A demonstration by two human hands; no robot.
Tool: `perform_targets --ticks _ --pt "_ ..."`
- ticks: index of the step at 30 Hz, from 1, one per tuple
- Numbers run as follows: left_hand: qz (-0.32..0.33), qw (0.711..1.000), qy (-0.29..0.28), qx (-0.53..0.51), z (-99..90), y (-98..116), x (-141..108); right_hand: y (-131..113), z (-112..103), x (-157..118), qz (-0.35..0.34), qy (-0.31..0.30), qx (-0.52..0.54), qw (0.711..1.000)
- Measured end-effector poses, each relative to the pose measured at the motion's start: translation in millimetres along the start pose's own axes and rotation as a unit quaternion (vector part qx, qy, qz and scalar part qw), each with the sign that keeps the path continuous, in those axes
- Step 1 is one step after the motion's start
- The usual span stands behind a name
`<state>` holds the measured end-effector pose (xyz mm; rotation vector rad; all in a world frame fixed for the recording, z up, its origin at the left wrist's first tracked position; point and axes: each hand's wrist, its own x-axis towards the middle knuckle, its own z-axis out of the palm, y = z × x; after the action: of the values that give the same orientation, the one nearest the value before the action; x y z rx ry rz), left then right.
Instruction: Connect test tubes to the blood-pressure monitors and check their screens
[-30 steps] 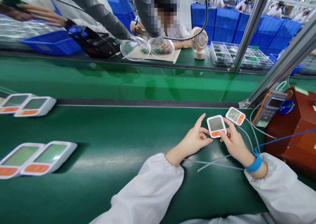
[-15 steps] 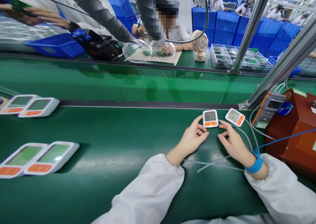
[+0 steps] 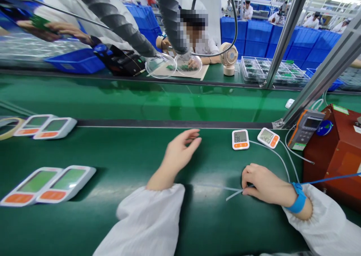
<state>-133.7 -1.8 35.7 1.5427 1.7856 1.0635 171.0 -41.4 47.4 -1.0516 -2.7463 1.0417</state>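
My left hand (image 3: 180, 152) is over the green bench, fingers loosely stretched and apart from the thumb, holding nothing. My right hand (image 3: 263, 184), with a blue wrist strap (image 3: 299, 198), has its thumb and fingers closed on a thin pale tube (image 3: 232, 196) at the point where tubes cross. Beyond it lies a white monitor with orange buttons (image 3: 240, 139), its display lit and a tube running from its right side. A second lit monitor (image 3: 268, 137) lies tilted beside it, also with a tube.
Several white devices with orange buttons lie at left, in a far pair (image 3: 55, 128) and a near pair (image 3: 66, 183). A handheld meter (image 3: 307, 128) leans against a red-brown box (image 3: 335, 147) at right. A metal post (image 3: 287, 34) rises behind. Co-workers sit across the belt (image 3: 169, 101).
Both hands have left the near monitor. My left hand has moved left, away from it; my right hand has come back toward me and closed on the tube.
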Motion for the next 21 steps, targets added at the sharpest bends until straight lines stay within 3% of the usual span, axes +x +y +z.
perform_targets --ticks 2,4,6,8,11,14,17,19,21 --pt "0.0 0.98 0.108 0.167 -35.9 -16.0 -5.3 -0.6 -2.1 -0.3 0.006 0.003 0.013 1.0" --pt "-0.092 0.927 0.213 0.295 -70.3 -30.8 -16.9 0.3 -4.9 -2.9 0.024 0.009 0.042 0.999" --pt "-0.242 0.885 0.198 0.345 -97.4 -42.1 -30.0 3.6 -6.5 -7.2 0.044 0.028 0.077 0.996" --pt "-0.301 0.864 0.125 0.383 -114.1 -48.8 -40.2 9.2 -5.6 -12.0 0.047 0.072 0.102 0.991" --pt "-0.28 0.86 0.075 0.42 -122.9 -51.2 -48.5 19.2 -0.3 -17.4 0.024 0.163 0.117 0.979" --pt "-0.268 0.856 0.108 0.43 -124.8 -49.3 -54.5 23.5 4.2 -19.4 -0.022 0.217 0.103 0.97" --pt "-0.308 0.843 0.11 0.426 -129.0 -50.0 -62.3 19.1 4.0 -19.1 -0.053 0.267 0.092 0.958" --pt "-0.311 0.857 0.105 0.399 -130.7 -52.8 -66.9 14.4 2.4 -18.7 -0.055 0.31 0.086 0.945" --pt "-0.272 0.885 0.115 0.359 -125.8 -53.5 -69.4 11.1 1.3 -18.5 -0.054 0.346 0.075 0.934"
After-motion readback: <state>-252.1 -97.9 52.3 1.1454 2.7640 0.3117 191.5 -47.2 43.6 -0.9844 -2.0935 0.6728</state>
